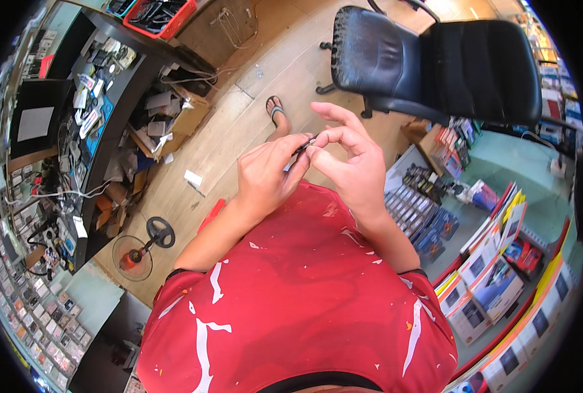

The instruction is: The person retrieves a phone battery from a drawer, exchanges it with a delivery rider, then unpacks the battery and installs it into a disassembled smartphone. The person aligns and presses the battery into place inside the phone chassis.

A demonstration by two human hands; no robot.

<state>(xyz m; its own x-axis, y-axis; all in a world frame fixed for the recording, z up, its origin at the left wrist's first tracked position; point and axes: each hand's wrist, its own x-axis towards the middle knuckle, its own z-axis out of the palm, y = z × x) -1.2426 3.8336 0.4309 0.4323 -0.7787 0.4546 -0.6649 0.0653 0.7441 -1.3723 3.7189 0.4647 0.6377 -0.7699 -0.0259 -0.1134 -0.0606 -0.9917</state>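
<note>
Both my hands meet in front of my chest, above the floor. A small dark, thin piece (304, 145) sits between the fingertips, too small to name. My left hand (267, 169) pinches it between thumb and fingers, which hide most of it. On the other side, the thumb and index finger of my right hand (348, 154) close on its upper end, where a tiny light spot shows. The remaining right fingers are raised away from it.
A black office chair (429, 69) stands ahead to the right. At left runs a cluttered dark desk (111, 108); a small fan (133, 257) stands on the floor. Boxed goods (494, 288) fill the right shelves. A red basket (173, 25) sits far left.
</note>
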